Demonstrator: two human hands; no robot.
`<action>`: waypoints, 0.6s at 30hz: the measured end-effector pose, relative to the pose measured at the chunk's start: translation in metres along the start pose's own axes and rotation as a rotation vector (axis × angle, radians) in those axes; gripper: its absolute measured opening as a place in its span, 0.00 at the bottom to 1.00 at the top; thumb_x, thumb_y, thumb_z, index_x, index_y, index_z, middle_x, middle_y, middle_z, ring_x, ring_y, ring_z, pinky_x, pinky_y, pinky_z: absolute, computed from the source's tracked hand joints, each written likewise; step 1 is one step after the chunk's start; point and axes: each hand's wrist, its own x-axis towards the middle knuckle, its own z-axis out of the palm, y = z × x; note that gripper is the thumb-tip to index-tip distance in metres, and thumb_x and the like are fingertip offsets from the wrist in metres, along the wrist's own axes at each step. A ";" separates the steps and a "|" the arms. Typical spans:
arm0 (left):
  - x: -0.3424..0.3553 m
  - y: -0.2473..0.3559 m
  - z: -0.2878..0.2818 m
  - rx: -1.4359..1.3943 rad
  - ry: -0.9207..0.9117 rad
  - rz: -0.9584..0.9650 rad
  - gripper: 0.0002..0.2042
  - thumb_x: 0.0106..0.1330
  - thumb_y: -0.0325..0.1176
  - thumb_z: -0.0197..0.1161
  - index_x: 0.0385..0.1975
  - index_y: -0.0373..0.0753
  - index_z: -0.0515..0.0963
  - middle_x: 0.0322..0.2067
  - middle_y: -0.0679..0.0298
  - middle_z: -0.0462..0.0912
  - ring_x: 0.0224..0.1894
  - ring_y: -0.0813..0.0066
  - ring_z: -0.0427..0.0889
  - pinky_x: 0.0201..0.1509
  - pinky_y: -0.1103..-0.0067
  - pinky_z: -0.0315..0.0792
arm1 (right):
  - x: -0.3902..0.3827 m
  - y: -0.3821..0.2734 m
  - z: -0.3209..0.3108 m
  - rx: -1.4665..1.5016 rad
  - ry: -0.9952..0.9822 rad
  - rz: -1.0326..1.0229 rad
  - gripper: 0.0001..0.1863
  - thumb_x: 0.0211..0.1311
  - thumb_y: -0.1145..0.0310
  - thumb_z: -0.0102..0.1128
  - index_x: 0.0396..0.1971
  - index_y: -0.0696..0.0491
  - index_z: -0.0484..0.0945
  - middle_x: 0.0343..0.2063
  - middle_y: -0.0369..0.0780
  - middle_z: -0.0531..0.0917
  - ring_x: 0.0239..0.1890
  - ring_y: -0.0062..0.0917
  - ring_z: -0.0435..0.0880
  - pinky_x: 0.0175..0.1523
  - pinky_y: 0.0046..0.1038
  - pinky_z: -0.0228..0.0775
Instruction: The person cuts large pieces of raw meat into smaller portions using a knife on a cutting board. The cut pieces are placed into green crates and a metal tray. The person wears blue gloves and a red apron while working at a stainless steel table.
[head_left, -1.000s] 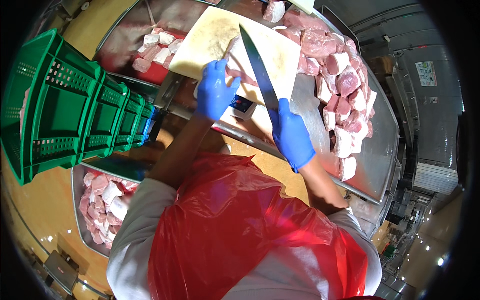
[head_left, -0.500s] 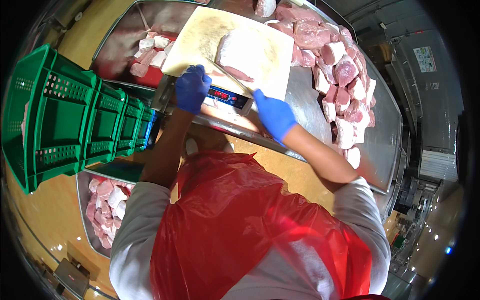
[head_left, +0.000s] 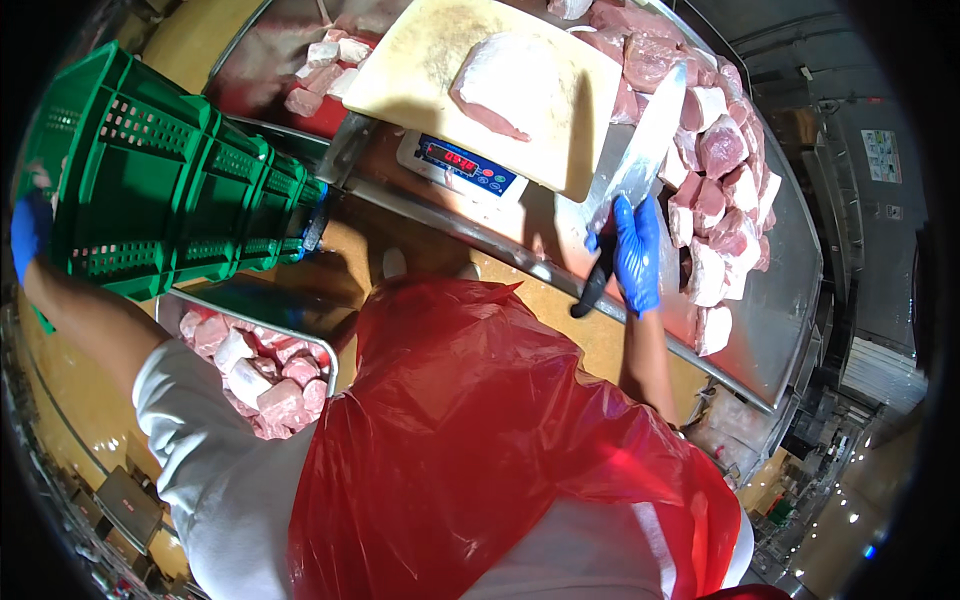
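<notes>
My blue-gloved left hand (head_left: 31, 231) is at the far left rim, at the side of the stacked green crates (head_left: 150, 140); a small pinkish shape sits at its fingertips, and its grip is unclear. My right hand (head_left: 628, 250) is closed on a large knife (head_left: 648, 135), blade pointing up and away, over the steel counter beside the cutting board (head_left: 395, 75). A pale slab of meat (head_left: 505, 80) lies on the board. Below the board's near edge is a scale (head_left: 450, 165) with a lit red display.
A heap of meat chunks (head_left: 720, 215) covers the counter (head_left: 775, 330) at the right. Small chunks lie in a red-bottomed tray (head_left: 260, 70) at the back left. A steel bin of meat (head_left: 270, 390) stands at the lower left, below the crates.
My left hand has moved from the board out to the far left by the crates. My right hand has swung the knife rightward, off the board.
</notes>
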 end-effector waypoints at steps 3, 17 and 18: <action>-0.053 0.033 -0.036 -0.423 0.294 0.152 0.12 0.63 0.25 0.59 0.44 0.33 0.83 0.38 0.56 0.87 0.36 0.69 0.85 0.42 0.73 0.79 | 0.024 0.004 0.027 0.403 0.029 -0.008 0.18 0.77 0.61 0.50 0.55 0.59 0.71 0.43 0.42 0.83 0.41 0.25 0.83 0.44 0.26 0.77; -0.343 0.181 -0.047 -1.091 -0.466 0.093 0.10 0.63 0.25 0.62 0.44 0.33 0.83 0.41 0.49 0.86 0.42 0.59 0.87 0.49 0.69 0.79 | 0.186 -0.087 0.181 0.888 -0.295 0.024 0.10 0.73 0.65 0.56 0.41 0.57 0.77 0.33 0.42 0.84 0.34 0.28 0.83 0.41 0.32 0.79; -0.344 0.188 -0.038 -1.068 -0.541 0.180 0.12 0.63 0.29 0.63 0.45 0.32 0.81 0.42 0.47 0.85 0.43 0.55 0.86 0.49 0.65 0.78 | 0.190 -0.119 0.189 0.790 -0.252 -0.199 0.11 0.73 0.65 0.55 0.43 0.58 0.76 0.35 0.44 0.84 0.37 0.31 0.84 0.46 0.36 0.80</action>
